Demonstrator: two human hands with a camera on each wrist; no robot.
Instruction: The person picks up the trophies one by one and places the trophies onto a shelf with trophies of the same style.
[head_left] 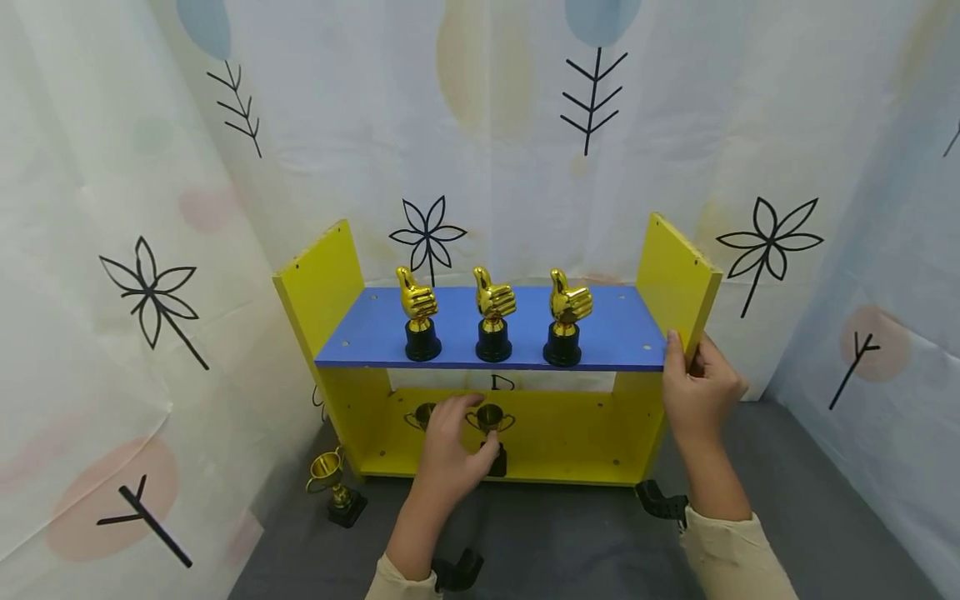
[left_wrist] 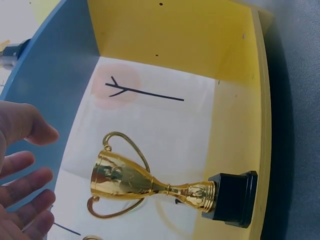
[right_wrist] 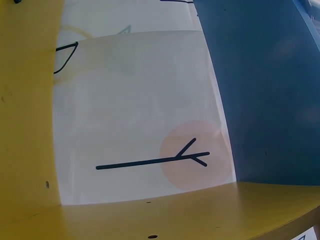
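Observation:
My left hand (head_left: 452, 450) is in front of the lower shelf, thumb and fingers apart, beside a gold two-handled trophy cup (head_left: 490, 418). In the left wrist view a gap shows between the fingers and this trophy cup (left_wrist: 120, 175), which stands upright on a black base. A second trophy cup (head_left: 425, 413) on the lower shelf is mostly hidden behind the hand. With thumb and fingers on either side, my right hand (head_left: 701, 392) grips the front edge of the shelf's yellow right side panel (head_left: 678, 279).
Three gold thumbs-up trophies (head_left: 493, 300) stand in a row on the blue upper board (head_left: 457, 329). Another gold trophy cup (head_left: 327, 471) is on the grey surface (head_left: 555, 542), left of the shelf. Patterned white cloth (head_left: 510, 183) hangs behind and at both sides.

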